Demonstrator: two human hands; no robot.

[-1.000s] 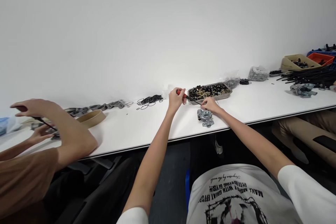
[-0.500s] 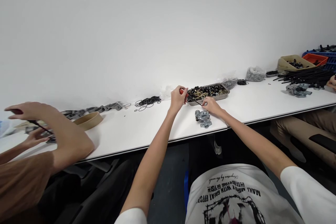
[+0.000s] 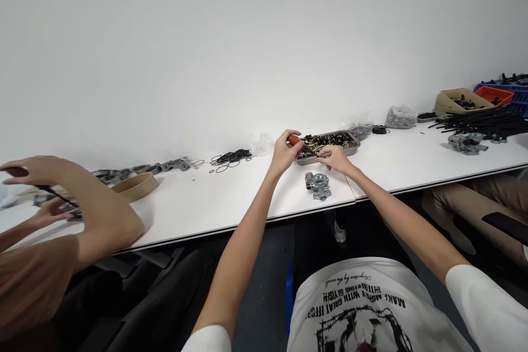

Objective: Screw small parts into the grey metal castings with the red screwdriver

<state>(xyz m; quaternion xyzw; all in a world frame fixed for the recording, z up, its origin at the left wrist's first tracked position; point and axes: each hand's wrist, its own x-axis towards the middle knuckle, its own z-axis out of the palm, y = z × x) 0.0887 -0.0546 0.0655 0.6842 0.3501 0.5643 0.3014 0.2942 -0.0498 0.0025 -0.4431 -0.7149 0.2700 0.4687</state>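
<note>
Head view: left hand [image 3: 284, 153] is closed round a red-handled screwdriver [image 3: 297, 142], handle poking out past the thumb, thin shaft running right toward the right hand [image 3: 336, 158]. Right hand's fingers are drawn together at the shaft tip, just at the near rim of the tray [image 3: 330, 156]; whether they pinch a small part there is too small to tell. Tray sits on the white table [image 3: 231, 203], against the wall side, full of black and brass bits. A grey metal casting [image 3: 317, 184] lies on the table just in front of both hands, untouched, near the table edge.

Left of the hands: a heap of black rings [image 3: 230, 158], a row of grey parts [image 3: 140, 169], a tan round lid [image 3: 134, 186]. Far left, a co-worker's hand [image 3: 39, 169] holds a dark-handled tool above their other hand [image 3: 49, 213]. Right end: clear bags [image 3: 400, 116], a bundle of black rods [image 3: 480, 121], another casting [image 3: 466, 142], tan bin [image 3: 462, 100].
</note>
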